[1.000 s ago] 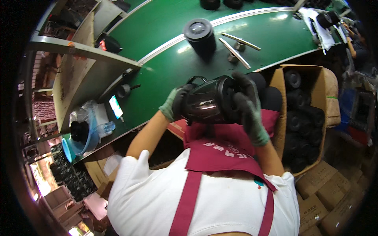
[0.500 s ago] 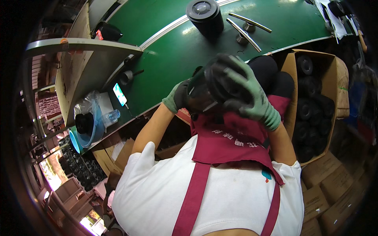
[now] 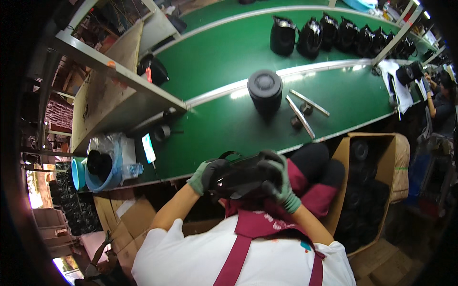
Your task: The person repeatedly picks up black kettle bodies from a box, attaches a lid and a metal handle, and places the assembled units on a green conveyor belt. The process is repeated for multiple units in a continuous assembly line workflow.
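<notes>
A row of jugs has come into view. Left hand and right hand clamp fingers on the pot, long axis left-to-right, handle facing away.

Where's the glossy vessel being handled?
In the head view, the vessel is just below centre, held between the left hand and right hand, in front of the green table.

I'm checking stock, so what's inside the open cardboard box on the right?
The open cardboard box holds dark, rounded pieces packed close together. Shadow blurs many of their outlines, and the upper pieces cover whatever lies beneath, so the box's bottom can't be seen.
</notes>
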`<state>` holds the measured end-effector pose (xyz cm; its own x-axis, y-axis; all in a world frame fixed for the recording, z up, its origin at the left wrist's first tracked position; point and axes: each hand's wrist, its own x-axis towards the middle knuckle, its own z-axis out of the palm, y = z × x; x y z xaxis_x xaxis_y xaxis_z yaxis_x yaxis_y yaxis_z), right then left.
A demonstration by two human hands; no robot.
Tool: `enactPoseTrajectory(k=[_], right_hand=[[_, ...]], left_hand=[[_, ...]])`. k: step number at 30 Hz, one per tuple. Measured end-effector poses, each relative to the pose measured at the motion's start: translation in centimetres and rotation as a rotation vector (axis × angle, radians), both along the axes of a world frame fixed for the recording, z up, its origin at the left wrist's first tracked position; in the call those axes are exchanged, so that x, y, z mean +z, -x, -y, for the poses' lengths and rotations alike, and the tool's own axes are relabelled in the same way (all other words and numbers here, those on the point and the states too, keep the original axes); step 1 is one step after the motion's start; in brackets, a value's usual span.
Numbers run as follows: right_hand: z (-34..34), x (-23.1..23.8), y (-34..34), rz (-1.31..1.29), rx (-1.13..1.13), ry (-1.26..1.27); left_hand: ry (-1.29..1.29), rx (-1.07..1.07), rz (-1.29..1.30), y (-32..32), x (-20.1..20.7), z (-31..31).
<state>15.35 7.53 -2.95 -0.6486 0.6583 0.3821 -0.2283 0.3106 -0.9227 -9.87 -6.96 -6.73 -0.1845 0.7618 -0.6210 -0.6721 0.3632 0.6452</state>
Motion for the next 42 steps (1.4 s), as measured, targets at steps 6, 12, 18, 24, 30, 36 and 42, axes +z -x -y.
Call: enactPoseTrajectory(k=[6, 12, 18, 24, 30, 36, 42], right_hand=[[-2.6, 2.1, 4.5, 0.070, -0.102, 0.039], [-3.1, -0.6, -1.8, 0.254, -0.257, 0.100], [-3.1, -1.6, -6.6, 0.478, -0.475, 0.271], [-3.1, -2.6, -5.7, 0.453, -0.594, 0.459], [-2.9, -3.3, -5.9, 0.513, -0.574, 0.361], [-2.7, -4.8, -7.2, 0.416, -0.539, 0.443], [-5.2, -0.4, -3.8, 0.504, -0.313, 0.062]], left_hand=[[-0.195, 0.184, -1.539, 14.0, 6.7, -10.7], [-0.619, -0.317, -2.503, 19.4, 8.0, -32.0], [-0.832, -0.606, -2.697, 17.0, -0.1, -46.8], [-0.674, -0.514, -2.403, 17.2, 5.6, -43.6], [1.082, 0.218, -2.018, 41.5, 4.9, -31.8], [1.196, 0.092, -2.347, 44.8, -0.4, -23.1], [0.140, -0.024, -2.716, 39.0, -1.5, -23.7]])
